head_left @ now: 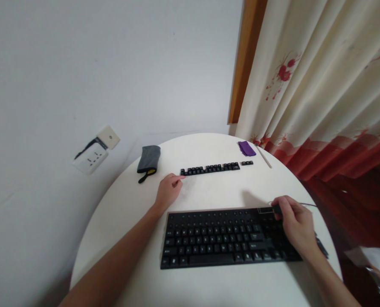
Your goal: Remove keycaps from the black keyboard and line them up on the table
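A black keyboard (209, 238) lies on the white round table, with bare dark places in its upper rows and right part. Beyond it stretches a row of loose black keycaps (213, 169). My left hand (169, 189) rests at the left end of that row, its index finger stretched out at the end keycap and the other fingers curled with nothing visible in them. Over the keyboard's upper right corner, my right hand (294, 217) is closed, pinching a small black thing (277, 209) that I cannot make out. This hand covers part of the keyboard's right side.
A grey cloth pouch (149, 158) with a black loop lies at the left. Toward the back right are a folded purple cloth (247, 149) and a thin pale stick (264, 157). A cable (308, 204) runs off the right. Wall and curtain (311, 85) border the table (205, 142).
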Motion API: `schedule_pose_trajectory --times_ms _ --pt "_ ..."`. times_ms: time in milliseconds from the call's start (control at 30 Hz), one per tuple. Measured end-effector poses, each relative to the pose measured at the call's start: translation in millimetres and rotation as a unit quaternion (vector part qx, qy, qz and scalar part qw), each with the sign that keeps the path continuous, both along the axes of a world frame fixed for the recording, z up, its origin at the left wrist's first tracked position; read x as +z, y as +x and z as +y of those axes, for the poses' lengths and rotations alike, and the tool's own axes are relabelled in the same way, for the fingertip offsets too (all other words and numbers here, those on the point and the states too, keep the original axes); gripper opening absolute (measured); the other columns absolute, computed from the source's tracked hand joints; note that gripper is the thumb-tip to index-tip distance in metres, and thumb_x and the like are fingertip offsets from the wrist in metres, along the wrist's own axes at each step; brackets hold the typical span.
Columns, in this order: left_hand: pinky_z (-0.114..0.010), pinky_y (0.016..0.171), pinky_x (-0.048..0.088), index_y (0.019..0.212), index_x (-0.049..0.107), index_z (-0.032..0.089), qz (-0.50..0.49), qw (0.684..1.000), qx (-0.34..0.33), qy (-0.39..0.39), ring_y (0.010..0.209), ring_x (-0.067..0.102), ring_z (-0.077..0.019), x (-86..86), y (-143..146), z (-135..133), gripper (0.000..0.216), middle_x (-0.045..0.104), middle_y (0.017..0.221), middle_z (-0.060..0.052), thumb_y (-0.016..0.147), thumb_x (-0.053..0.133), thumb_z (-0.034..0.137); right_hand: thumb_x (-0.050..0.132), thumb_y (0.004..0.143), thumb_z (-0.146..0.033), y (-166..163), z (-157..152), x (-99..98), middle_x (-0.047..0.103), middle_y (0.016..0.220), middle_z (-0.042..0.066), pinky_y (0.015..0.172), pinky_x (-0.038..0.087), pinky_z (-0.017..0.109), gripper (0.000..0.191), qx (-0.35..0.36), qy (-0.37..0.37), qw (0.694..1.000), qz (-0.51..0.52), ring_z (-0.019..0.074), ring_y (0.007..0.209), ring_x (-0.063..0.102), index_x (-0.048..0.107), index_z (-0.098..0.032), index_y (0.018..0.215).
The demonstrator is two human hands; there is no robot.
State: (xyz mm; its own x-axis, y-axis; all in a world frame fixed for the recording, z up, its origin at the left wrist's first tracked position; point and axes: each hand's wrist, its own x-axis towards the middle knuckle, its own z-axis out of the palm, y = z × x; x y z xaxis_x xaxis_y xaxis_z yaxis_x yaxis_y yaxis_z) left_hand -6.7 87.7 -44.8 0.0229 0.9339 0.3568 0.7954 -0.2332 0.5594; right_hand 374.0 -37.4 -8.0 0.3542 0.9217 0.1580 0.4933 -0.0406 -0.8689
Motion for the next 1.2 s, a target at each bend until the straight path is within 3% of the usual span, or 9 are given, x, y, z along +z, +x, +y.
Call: schedule_pose_trajectory --times_ms 100,300,800,1033,1200 --pt "-0.029 0.070 0.047 0.104 0.075 0.019 -0.002 1.000 0.022 0.018 0.065 0.056 -0.0161 0.8 -0.2 -0.1 0.035 0.061 0.075 -0.001 0.084 0.047 0.017 0.049 0.094 -0.047 0.6 0.2 -1.8 0.054 0.053 -0.002 0.053 0.038 0.027 0.037 0.004 -0.002 1.000 0.002 0.0156 0.052 0.051 0.068 -0.019 0.080" --pt "-0.031 0.083 0.049 0.117 0.070 0.020 0.036 0.999 -0.016 0.012 0.080 0.060 -0.0192 -0.9 0.5 2.6 0.041 0.062 0.090 -0.005 0.084 0.046 0.013 0.050 0.094 -0.047 0.5 0.1 -1.8 0.055 0.054 -0.002 0.054 0.039 0.028 0.037 0.002 0.003 1.000 0.004 0.0163 0.053 0.052 0.069 -0.019 0.081" --pt "-0.030 0.081 0.050 0.114 0.069 0.019 0.023 0.999 -0.018 0.015 0.076 0.058 -0.0175 -2.3 -1.5 3.0 0.041 0.061 0.088 -0.004 0.081 0.047 0.010 0.050 0.093 -0.050 2.0 -0.4 -2.5 0.058 0.054 0.000 0.053 0.041 0.028 0.039 0.006 0.009 1.000 -0.006 0.0172 0.052 0.054 0.070 -0.018 0.083" --pt "-0.028 0.071 0.050 0.110 0.064 0.018 -0.041 0.999 0.031 0.010 0.066 0.058 -0.0157 -4.6 -2.6 4.3 0.035 0.063 0.080 -0.001 0.080 0.047 0.014 0.051 0.092 -0.049 1.2 0.1 -0.6 0.057 0.053 0.000 0.051 0.041 0.027 0.038 0.003 0.012 1.000 0.003 0.0170 0.052 0.054 0.069 -0.018 0.078" --pt "-0.027 0.067 0.050 0.102 0.063 0.018 -0.080 0.995 0.063 -0.016 0.067 0.063 -0.0166 -4.4 -2.9 6.7 0.025 0.068 0.080 -0.002 0.081 0.049 0.022 0.047 0.095 -0.047 -2.9 0.4 3.3 0.053 0.052 -0.002 0.051 0.039 0.026 0.040 0.038 0.005 0.999 0.013 0.0149 0.050 0.051 0.064 -0.019 0.073"
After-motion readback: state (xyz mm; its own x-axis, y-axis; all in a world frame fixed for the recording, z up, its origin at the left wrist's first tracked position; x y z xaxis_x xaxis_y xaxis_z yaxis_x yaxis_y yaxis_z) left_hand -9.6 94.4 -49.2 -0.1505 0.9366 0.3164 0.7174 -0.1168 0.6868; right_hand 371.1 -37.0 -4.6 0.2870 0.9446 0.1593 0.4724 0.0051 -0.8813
